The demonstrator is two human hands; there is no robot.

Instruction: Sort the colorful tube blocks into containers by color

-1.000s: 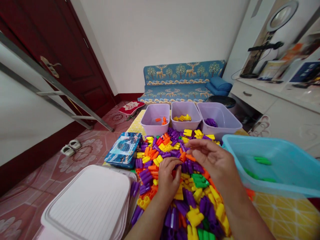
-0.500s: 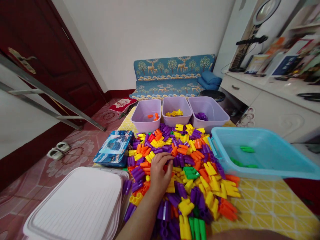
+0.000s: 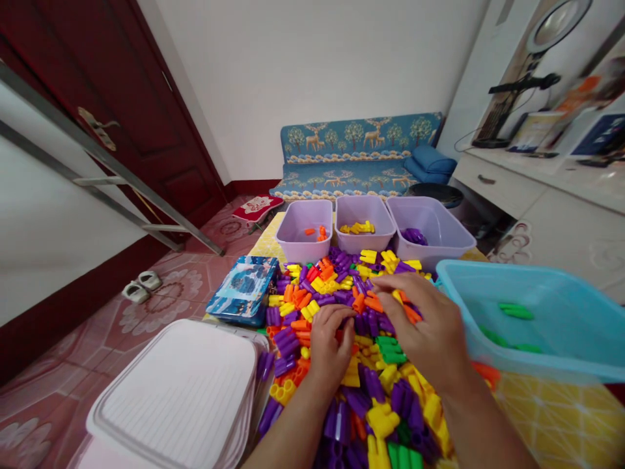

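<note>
While your left hand (image 3: pixel 329 342) and right hand (image 3: pixel 422 329) rest in the heap of plastic tube-shaped building pieces (image 3: pixel 336 371), you have orange, yellow, purple and green pieces spread across the yellow patterned surface (image 3: pixel 561 417). Your left fingers (image 3: pixel 332 319) curl down, pressed close together among purple and orange pieces; you cannot tell whether they grip anything. Your right fingers (image 3: pixel 390 288) fan out slightly over orange and yellow pieces near the middle of the heap, and you cannot tell whether they are pinching one. Beyond the heap stand three lilac plastic bins side by side: the left bin (image 3: pixel 303 228) has a few orange pieces, the middle bin (image 3: pixel 364 215) has yellow ones, and the right bin (image 3: pixel 432 221) has purple ones. To your right, a light blue plastic tub (image 3: pixel 551 293) holds green pieces (image 3: pixel 515 312) and sits just beside the heap. To your left, a blue printed flat box (image 3: pixel 243 290) lies against the heap, and a white ribbed plastic lid (image 3: pixel 170 391) sits nearer you, touching its edge.
</note>
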